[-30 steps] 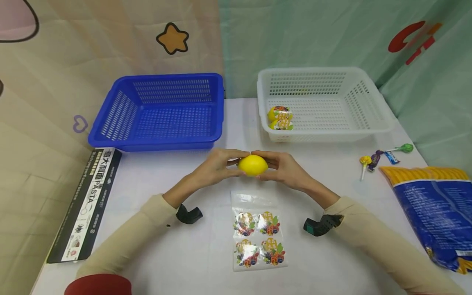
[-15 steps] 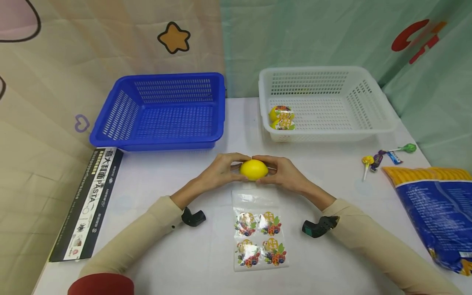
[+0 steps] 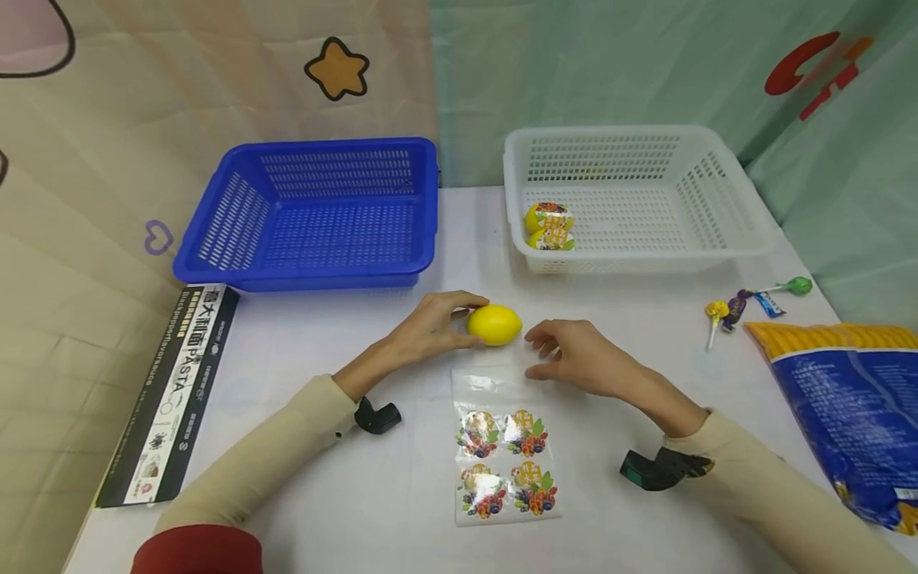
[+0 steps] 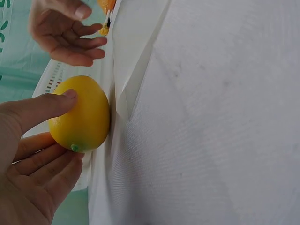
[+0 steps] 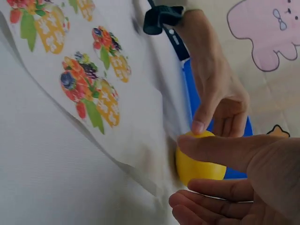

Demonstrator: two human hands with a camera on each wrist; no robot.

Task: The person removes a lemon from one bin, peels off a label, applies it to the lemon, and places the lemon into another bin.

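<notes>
Fingers of my left hand (image 3: 437, 323) curl round the yellow lemon (image 3: 494, 324), thumb across its top and the other fingertips against its near side, so I grip it where it sits on the white table (image 3: 344, 351). From the left wrist view the lemon's side lies against the tabletop, though I cannot quite tell whether it rests there with its full weight or is partly carried by me. My right hand (image 3: 577, 359) is just beside the lemon, not touching it in the head view; its fingers are loose and spread, holding nothing, palm hovering low over the table. In the right wrist view my thumb seems very close to the fruit.

Just in front of the lemon lies a clear sticker sheet (image 3: 504, 450) with four fruit-print labels. Behind, to the left, stands a blue basket (image 3: 215, 239); to the right a white basket (image 3: 731, 231) with two labelled lemons (image 3: 548, 227) in its near left corner. A black pasta box (image 3: 168, 391) lies at my left, lollipops (image 3: 746, 301) and a blue and yellow bag (image 3: 853, 406) at my right.
</notes>
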